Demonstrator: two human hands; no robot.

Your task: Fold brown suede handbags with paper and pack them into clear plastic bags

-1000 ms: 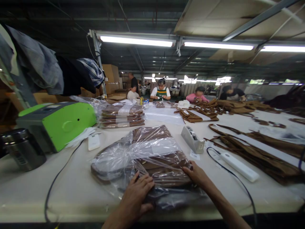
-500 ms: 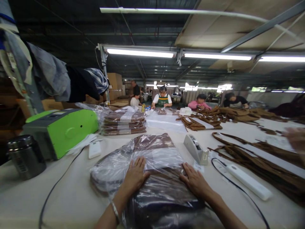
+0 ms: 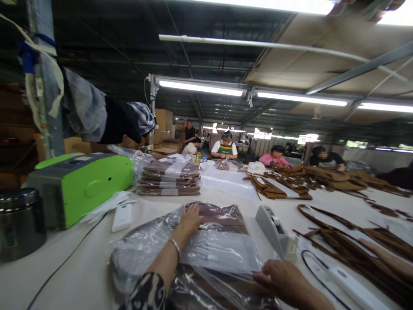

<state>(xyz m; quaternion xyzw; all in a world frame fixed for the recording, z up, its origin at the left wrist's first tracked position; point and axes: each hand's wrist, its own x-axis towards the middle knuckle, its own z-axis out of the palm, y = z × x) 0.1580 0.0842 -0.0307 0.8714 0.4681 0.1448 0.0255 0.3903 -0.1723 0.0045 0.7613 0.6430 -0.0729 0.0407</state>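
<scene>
A folded brown garment (image 3: 222, 215) lies on the table before me inside a clear plastic bag (image 3: 138, 245), with a pale paper band (image 3: 219, 249) across it. My left hand (image 3: 190, 219) rests flat on the bag's far part, fingers stretched forward. At the bag's right edge my right hand (image 3: 280, 275) has its fingers curled onto the plastic; the fingertips are partly hidden. A grey tape dispenser (image 3: 275, 232) stands just beyond my right hand.
Left are a green machine (image 3: 97, 185), a dark metal flask (image 3: 21, 224) and a white device (image 3: 121, 217). Bagged garments (image 3: 171, 176) are stacked behind. Right lie a white power strip (image 3: 358, 284), brown straps and cloth (image 3: 348, 232), and a co-worker's arm (image 3: 387, 258). Several people sit further back.
My left hand has slid forward towards the far edge of the bag. My right hand has come nearer along the right edge and its fingers have curled. The view has tilted up.
</scene>
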